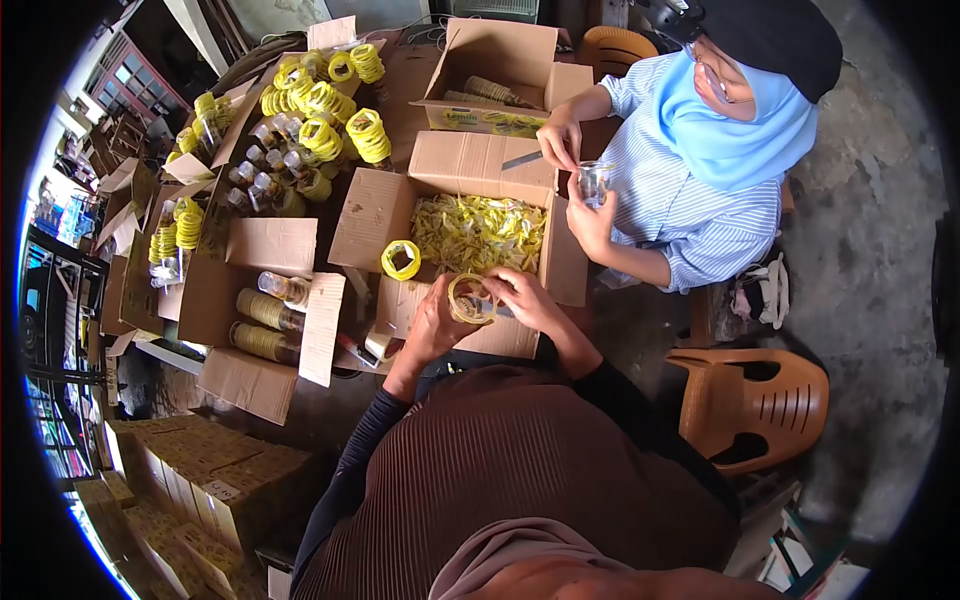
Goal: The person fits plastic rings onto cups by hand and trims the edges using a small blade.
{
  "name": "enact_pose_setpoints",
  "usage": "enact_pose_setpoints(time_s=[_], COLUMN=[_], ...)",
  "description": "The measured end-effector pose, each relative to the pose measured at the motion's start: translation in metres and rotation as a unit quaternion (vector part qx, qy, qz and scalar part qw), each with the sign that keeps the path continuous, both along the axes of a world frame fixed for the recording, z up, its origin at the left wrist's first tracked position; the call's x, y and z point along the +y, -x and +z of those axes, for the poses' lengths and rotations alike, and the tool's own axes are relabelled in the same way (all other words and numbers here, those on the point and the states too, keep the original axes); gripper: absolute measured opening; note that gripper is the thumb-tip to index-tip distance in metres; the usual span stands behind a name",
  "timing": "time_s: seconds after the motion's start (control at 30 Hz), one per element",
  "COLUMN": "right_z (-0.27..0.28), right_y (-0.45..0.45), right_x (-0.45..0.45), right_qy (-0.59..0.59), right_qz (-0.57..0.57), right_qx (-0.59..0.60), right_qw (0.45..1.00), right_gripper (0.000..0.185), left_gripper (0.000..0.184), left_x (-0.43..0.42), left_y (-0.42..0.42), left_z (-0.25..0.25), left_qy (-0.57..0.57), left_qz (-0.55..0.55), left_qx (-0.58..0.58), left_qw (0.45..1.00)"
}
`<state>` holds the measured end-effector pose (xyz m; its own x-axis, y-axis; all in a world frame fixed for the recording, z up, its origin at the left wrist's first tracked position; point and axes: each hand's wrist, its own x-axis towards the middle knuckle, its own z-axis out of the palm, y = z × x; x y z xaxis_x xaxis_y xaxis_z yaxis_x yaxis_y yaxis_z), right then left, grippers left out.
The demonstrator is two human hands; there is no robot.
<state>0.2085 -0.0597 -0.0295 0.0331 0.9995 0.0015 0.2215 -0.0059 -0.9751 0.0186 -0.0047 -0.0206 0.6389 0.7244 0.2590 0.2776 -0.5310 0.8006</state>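
Observation:
Between my two hands, over the front flap of an open cardboard box (pixel 425 155), is a clear round jar (pixel 473 300) with a yellowish rim. My left hand (pixel 432 322) wraps its left side. The fingers of my right hand (pixel 525 300) are closed at its upper right edge. Many small yellow-and-clear packets (pixel 480 235) fill the box just beyond. A stack of yellow rings (pixel 401 260) rests at the box's left edge, near my left hand.
A co-worker (pixel 690 150) at the right holds a clear jar (pixel 594 180). Yellow ring stacks (pixel 322 138) and capped jars (pixel 270 165) stand at the left. Beside me are a box of stacked items (pixel 262 340), a tape roll (pixel 380 346) and an orange chair (pixel 755 405).

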Motion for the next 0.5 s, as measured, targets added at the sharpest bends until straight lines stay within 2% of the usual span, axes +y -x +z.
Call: enact_pose_setpoints(time_s=[0.03, 0.1, 0.13, 0.2, 0.27, 0.4, 0.43, 0.47, 0.5], right_z=[-0.003, -0.004, -0.001, -0.006, -0.022, -0.021, -0.028, -0.033, -0.022], right_y=[-0.003, -0.006, -0.007, -0.008, -0.012, -0.009, -0.005, -0.002, 0.000], right_x=[-0.001, -0.002, -0.004, -0.004, -0.005, -0.008, -0.006, -0.004, -0.006], right_qy=[-0.002, 0.034, 0.030, 0.058, 0.076, 0.085, 0.010, -0.065, -0.067], right_qz=[0.002, -0.005, -0.007, -0.017, -0.014, 0.018, 0.008, -0.002, -0.002], right_qx=[0.000, 0.097, 0.094, 0.132, 0.188, 0.170, 0.123, 0.075, 0.074], right_qw=[1.000, 0.995, 0.995, 0.989, 0.979, 0.982, 0.992, 0.995, 0.995], right_gripper=[0.020, 0.021, 0.021, 0.020, 0.020, 0.019, 0.018, 0.019, 0.019], left_gripper=[0.069, 0.068, 0.068, 0.065, 0.065, 0.067, 0.067, 0.068, 0.068], left_x=[0.001, 0.002, 0.003, 0.004, 0.004, 0.004, 0.004, 0.006, 0.006], left_y=[0.002, 0.006, 0.008, 0.009, 0.011, 0.011, 0.011, 0.011, 0.011], left_z=[-0.006, -0.012, -0.010, -0.005, -0.008, -0.019, -0.021, -0.022, -0.024], left_qy=[-0.002, 0.025, 0.024, 0.110, 0.126, 0.176, 0.175, 0.225, 0.275], left_qz=[0.002, 0.000, 0.001, -0.033, -0.034, -0.039, -0.039, -0.046, -0.052], left_qx=[0.000, -0.024, -0.023, -0.017, -0.036, -0.102, -0.102, -0.111, -0.120], left_qw=[1.000, 0.999, 0.999, 0.993, 0.991, 0.978, 0.979, 0.967, 0.952])
